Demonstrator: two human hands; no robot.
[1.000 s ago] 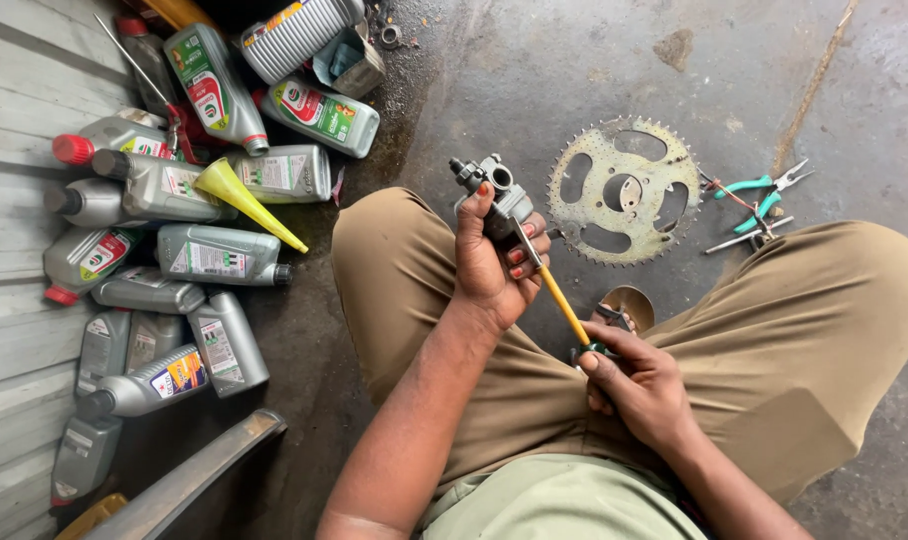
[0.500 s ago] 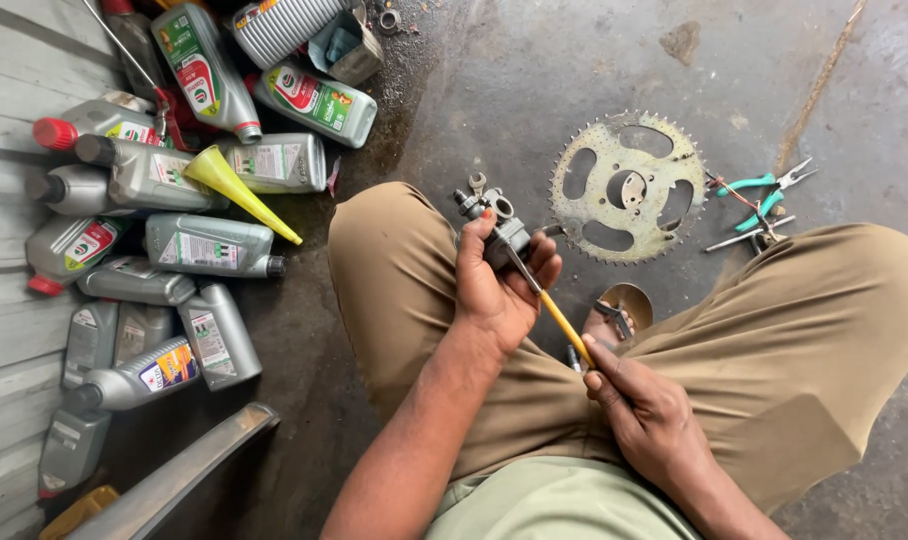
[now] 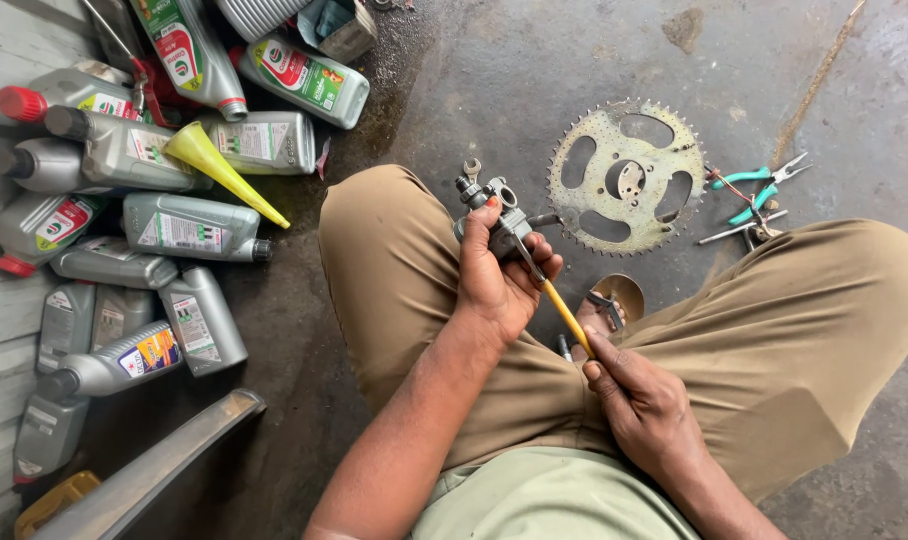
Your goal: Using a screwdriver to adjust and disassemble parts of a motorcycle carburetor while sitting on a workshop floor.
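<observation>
My left hand (image 3: 502, 282) grips a small grey metal carburetor (image 3: 491, 208) above my left knee. In my right hand (image 3: 642, 400) is a screwdriver with a yellow handle (image 3: 566, 315); its thin metal shaft runs up to the carburetor and meets it near my left fingers. Both hands hover over my lap, between my legs in tan trousers (image 3: 794, 310).
A large toothed sprocket (image 3: 626, 178) lies on the concrete floor ahead. Green-handled pliers (image 3: 759, 190) and small tools lie to its right. Several grey oil bottles (image 3: 174, 225) and a yellow funnel (image 3: 214, 165) are piled at the left. A sandalled foot (image 3: 609, 300) shows between my legs.
My hands with the carburetor and screwdriver have stayed together with small shifts; the view has drifted, so the bottles and sprocket sit slightly higher and more to the left.
</observation>
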